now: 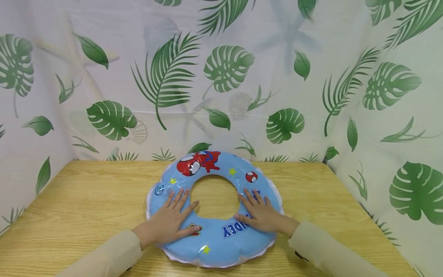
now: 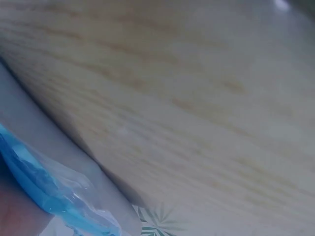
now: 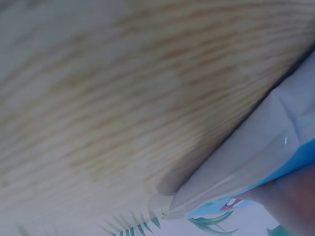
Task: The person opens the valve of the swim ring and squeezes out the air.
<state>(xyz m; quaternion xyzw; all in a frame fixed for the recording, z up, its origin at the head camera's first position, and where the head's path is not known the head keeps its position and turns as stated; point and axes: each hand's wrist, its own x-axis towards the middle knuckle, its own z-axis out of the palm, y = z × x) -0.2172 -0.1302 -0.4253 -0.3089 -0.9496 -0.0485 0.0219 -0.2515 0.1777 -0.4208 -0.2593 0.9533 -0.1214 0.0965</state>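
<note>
Head view shows a person's left hand (image 1: 169,221) and right hand (image 1: 262,216) resting, fingers spread apart, on a blue swim ring (image 1: 221,246) lying flat on a wooden table (image 1: 86,204); inflation looks done, handling under way, letting go not yet done.

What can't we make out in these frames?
- Head: some lettering on the swim ring, covered by the right hand.
- Head: the ring's underside, hidden by its top.
- Left wrist: most of the left hand, cut off by the picture edge.
- Right wrist: the table's fine grain, blurred.
</note>
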